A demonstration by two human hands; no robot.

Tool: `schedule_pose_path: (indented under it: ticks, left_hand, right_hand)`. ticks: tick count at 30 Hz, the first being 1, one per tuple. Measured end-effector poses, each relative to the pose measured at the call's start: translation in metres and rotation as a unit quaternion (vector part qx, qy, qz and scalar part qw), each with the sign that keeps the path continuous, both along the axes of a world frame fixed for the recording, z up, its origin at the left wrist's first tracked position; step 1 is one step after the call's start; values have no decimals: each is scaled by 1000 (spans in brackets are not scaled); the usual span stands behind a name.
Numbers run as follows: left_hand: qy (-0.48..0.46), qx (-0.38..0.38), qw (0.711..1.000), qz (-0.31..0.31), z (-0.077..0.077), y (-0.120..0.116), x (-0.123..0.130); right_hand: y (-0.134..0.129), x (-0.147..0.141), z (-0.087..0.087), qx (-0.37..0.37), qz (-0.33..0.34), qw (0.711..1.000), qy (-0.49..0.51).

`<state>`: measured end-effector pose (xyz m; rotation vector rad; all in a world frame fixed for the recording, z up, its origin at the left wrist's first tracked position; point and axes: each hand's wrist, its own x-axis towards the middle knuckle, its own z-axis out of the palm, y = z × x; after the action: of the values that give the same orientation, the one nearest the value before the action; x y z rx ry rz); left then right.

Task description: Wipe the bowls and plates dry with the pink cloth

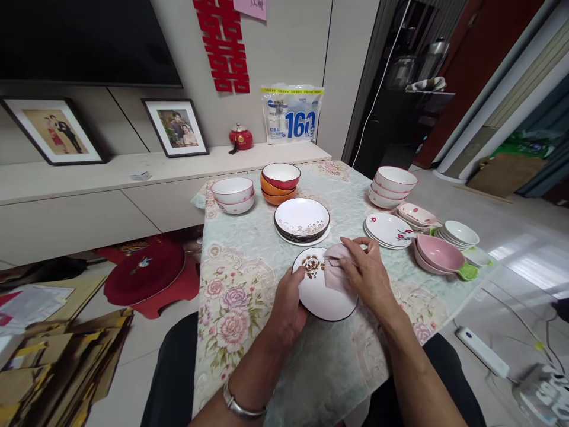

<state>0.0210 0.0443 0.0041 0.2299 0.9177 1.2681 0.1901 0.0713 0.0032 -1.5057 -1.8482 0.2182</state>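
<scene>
A white plate (326, 299) with a dark rim and a brown flower print is tilted up in front of me. My left hand (288, 302) grips its left edge, thumb on top and fingers underneath. In my right hand (367, 270) is a pale pink cloth (336, 274), pinched and pressed on the plate's upper right face. Just beyond stands a stack of similar plates (302, 218) with dark rims. To the right of my right hand lie white plates with red flowers (387, 229).
White bowls (233, 193) and red and orange bowls (281, 178) stand at the back left. On the right are stacked white bowls (393, 185), pink leaf-shaped dishes (440, 254) and small bowls (461, 233). A flowered tablecloth (249, 279) covers the table. A power strip (482, 351) lies on the floor.
</scene>
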Motion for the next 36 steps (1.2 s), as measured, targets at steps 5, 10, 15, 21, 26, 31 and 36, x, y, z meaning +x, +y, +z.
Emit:
schedule_pose_path:
  ticks: [5,10,15,21,26,31,36]
  left_hand:
    - [-57,-34,998,-1,-2,4,1]
    - [-56,-56,997,8,-1,3,1]
    - [-65,-39,997,-10,-2,2,0]
    - [-42,-35,998,-3,-5,1,3]
    - [-42,-29,999,-14,-6,0,3]
    - [-58,-28,998,-29,-3,0,2]
    - [-38,-45,998,-29,0,-1,4]
  right_hand:
    - [-3,-23,-6,-9,0,997,-75]
    - [-13,-42,7,-61,122,989,-55]
    - [-13,-28,17,-121,287,950,5]
    - [0,-16,-5,-33,45,997,-46]
    - [-10,-41,4,-28,119,992,-40]
    - [-13,-31,19,-102,293,950,-21]
    - [-1,-16,3,-50,97,993,-32]
